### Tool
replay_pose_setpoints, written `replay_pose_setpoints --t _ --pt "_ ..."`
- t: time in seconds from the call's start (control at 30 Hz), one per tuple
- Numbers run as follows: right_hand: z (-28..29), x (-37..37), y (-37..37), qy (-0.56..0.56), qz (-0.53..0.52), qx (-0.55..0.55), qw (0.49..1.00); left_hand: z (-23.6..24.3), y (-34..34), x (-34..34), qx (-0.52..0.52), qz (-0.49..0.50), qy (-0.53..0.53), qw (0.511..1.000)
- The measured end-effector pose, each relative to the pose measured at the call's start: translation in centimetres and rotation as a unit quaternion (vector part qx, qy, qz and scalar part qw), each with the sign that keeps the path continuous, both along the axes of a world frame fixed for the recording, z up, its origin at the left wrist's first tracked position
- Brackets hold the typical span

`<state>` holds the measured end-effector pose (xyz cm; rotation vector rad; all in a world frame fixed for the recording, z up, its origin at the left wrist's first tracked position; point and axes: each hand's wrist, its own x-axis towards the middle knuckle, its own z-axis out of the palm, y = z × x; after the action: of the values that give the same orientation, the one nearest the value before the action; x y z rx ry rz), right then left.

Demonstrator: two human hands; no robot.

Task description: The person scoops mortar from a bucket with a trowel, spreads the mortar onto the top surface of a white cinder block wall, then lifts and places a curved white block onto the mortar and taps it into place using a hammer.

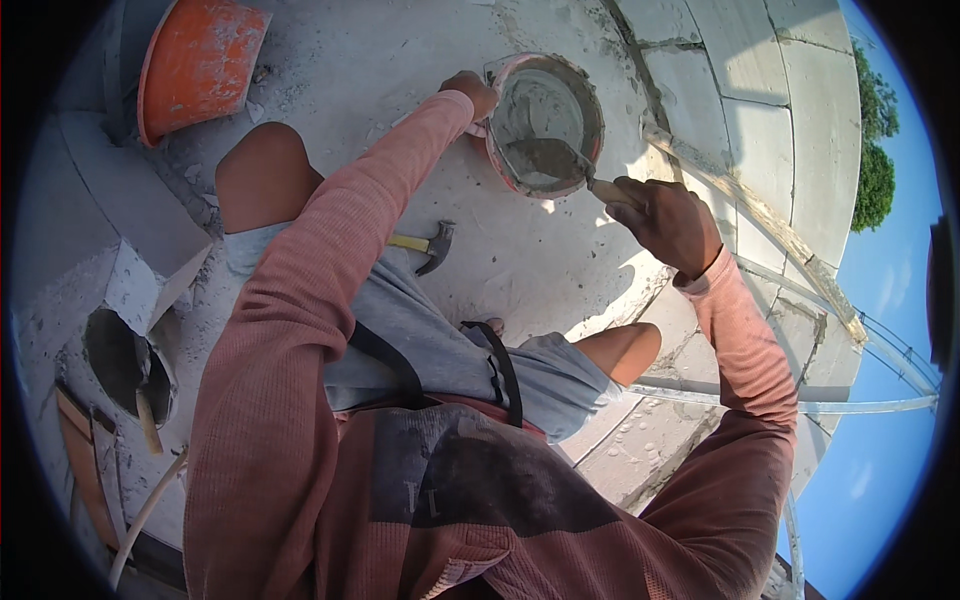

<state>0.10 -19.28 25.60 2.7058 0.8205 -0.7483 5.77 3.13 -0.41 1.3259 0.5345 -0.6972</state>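
Note:
A round bucket [540,90] holding wet grey mortar stands on the pale concrete floor in front of me, red showing on its outside. My left hand [478,95] is closed on the bucket's left edge. My right hand [650,220] grips the handle of a trowel [545,157], whose mortar-coated blade lies inside the bucket against the mortar. A hammer [433,247] with a yellow handle lies on the floor beside my legs, below the bucket and partly hidden by my clothing and arm.
An orange tub [200,70] lies at upper left. At lower left are a container [110,365] with a tool in it and a pale hose [145,520]. On the right are a block wall [820,120], a timber plank [750,210] and metal bars [850,405].

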Motion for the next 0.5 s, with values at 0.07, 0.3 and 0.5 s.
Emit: replay_pose_setpoints --t 0.07,0.3,0.5 --pt "-4.9 1.8 -0.8 0.029 -0.008 -0.031 0.999 -1.7 0.4 0.3 0.047 -0.008 -0.018 0.999" --pt "-9.0 5.5 -0.6 -0.054 0.017 -0.131 0.99 0.5 -0.3 -0.2 0.016 0.006 -0.007 1.0" --pt "-1.7 6.9 0.0 -0.106 0.005 -0.105 0.989 -0.4 0.1 -0.2 0.064 0.024 -0.005 0.998"
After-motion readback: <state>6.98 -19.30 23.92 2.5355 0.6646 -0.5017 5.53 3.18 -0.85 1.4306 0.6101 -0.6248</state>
